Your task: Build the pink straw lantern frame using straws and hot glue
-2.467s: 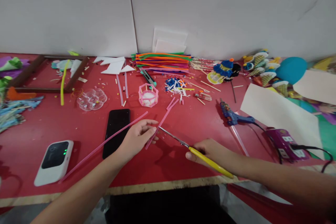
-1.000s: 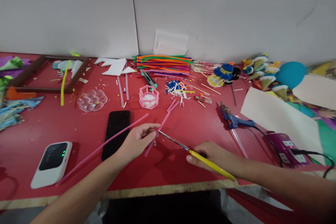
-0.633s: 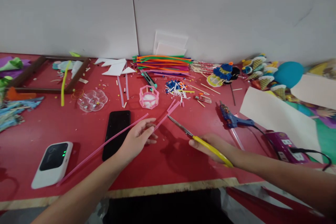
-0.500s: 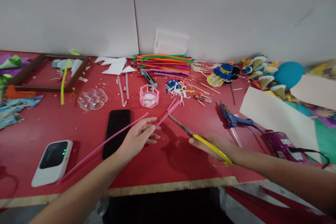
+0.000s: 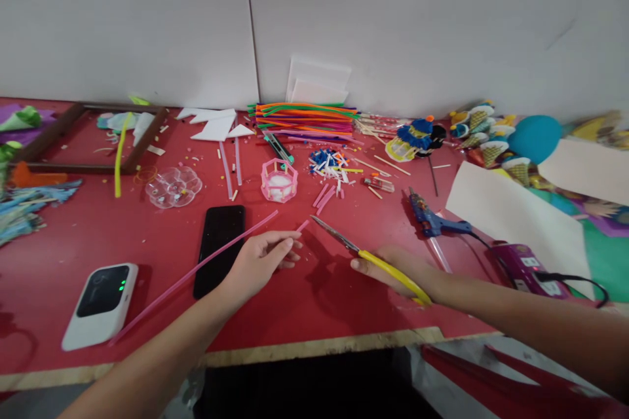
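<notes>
My left hand [image 5: 268, 258] is closed, pinching a short pink straw [image 5: 303, 226] whose end pokes out past the fingertips. My right hand [image 5: 393, 268] grips yellow-handled scissors [image 5: 344, 242], their blade tips close to that straw end. Just beyond the tips lie several cut pink straw pieces [image 5: 325, 200]. Behind my left hand a small pink octagonal frame [image 5: 279, 181] with a white base stands on the red table. A long pink straw [image 5: 187, 276] slants across the black phone [image 5: 211, 252], beside my left wrist.
A blue glue gun [image 5: 432, 219] lies right, its cord near a purple power box [image 5: 523, 268]. A white device [image 5: 101, 308] sits left. Further back are a utility knife [image 5: 279, 147], colourful pipe cleaners [image 5: 304, 121], small cut bits [image 5: 327, 160] and a clear flower-shaped palette [image 5: 174, 186].
The straw in my left hand is now shorter, and a cut length lies with the other pink pieces. My left hand has shifted slightly down; the scissors have barely moved.
</notes>
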Demonstrator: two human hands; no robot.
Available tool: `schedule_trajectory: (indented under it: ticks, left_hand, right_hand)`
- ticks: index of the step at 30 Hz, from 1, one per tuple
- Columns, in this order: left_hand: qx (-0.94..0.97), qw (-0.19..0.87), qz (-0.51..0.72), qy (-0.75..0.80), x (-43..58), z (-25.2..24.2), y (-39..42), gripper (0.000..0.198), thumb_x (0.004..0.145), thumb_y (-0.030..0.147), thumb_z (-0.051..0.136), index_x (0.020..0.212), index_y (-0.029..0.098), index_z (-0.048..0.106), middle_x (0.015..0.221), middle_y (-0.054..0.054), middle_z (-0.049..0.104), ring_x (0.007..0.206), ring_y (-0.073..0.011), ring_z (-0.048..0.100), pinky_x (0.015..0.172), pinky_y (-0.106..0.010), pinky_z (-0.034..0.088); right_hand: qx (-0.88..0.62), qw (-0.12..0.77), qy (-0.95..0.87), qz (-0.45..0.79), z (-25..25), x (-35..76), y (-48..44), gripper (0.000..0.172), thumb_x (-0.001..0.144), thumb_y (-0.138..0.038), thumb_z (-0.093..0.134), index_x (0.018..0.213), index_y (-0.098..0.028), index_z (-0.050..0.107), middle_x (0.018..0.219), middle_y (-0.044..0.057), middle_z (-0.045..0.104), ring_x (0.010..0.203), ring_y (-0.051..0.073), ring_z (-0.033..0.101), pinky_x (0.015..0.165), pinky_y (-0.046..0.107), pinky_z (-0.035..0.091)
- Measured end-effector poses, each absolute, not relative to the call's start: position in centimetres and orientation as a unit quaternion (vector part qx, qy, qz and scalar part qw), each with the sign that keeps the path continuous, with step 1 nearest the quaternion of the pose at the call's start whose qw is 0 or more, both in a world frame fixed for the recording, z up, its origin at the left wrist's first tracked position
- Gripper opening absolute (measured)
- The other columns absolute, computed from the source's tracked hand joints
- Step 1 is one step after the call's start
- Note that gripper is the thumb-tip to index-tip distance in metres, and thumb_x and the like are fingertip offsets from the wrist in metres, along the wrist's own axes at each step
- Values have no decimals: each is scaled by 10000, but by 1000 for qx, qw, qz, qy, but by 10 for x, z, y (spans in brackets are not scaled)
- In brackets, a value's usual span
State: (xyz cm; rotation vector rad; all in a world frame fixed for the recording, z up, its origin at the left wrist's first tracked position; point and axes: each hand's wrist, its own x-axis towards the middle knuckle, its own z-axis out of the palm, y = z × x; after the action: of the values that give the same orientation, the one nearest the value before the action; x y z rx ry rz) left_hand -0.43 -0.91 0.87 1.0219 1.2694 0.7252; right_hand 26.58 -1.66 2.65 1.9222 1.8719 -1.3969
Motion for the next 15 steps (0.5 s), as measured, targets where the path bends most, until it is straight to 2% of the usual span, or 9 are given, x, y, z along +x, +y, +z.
schedule_trajectory:
  ticks: [4, 7, 10, 12, 14, 15]
  left_hand:
    - [477, 595, 360, 538, -6, 5, -10, 332, 862, 395, 613, 1053, 162, 751, 971, -91, 785, 762, -175, 733, 708, -289, 607]
    - [529, 544, 380, 528, -6, 5, -10, 385, 891, 423, 567, 1112, 155, 732, 1037, -113, 783, 858, -218, 747, 749, -328, 612]
    - [646, 458, 318, 522, 0, 11, -7, 365, 926, 365, 531, 1175, 168, 710, 1085, -105, 777, 926, -224, 742, 741, -311, 606]
    - [737, 361, 245, 516, 10, 16, 2, 347, 955, 314, 501, 1212, 178, 691, 1121, -90, 768, 956, -207, 734, 778, -296, 598]
    - [815, 235, 151, 507, 23, 21, 15, 348, 986, 293, 471, 1261, 198, 663, 1193, -79, 746, 1057, -210, 705, 920, -326, 566]
    - [826, 210, 134, 506, 31, 23, 22, 343, 984, 281, 486, 1267, 195, 661, 1244, -94, 724, 1143, -243, 669, 1000, -377, 530]
  right_hand:
    - [571, 16, 680, -459, 31, 267, -18, 708, 715, -861, 489, 499, -199, 363, 518, -46, 247, 490, 75, 227, 449, 239, 165]
    - [576, -41, 683, -447, 24, 271, -28, 646, 761, -791, 517, 532, -193, 428, 541, -44, 291, 510, 82, 260, 458, 231, 188]
    - [614, -155, 646, -427, 1, 278, -48, 638, 747, -787, 550, 531, -204, 409, 521, -48, 309, 486, 86, 318, 440, 223, 221]
    - [650, -254, 572, -432, -20, 283, -62, 635, 764, -809, 522, 554, -225, 388, 479, -56, 317, 421, 91, 351, 395, 223, 248]
    - [678, -345, 484, -432, -39, 287, -72, 614, 807, -804, 484, 595, -233, 408, 427, -64, 345, 361, 93, 358, 366, 223, 278]
    - [673, -383, 464, -431, -47, 289, -75, 606, 836, -795, 451, 606, -235, 411, 406, -62, 361, 339, 95, 361, 354, 221, 284]
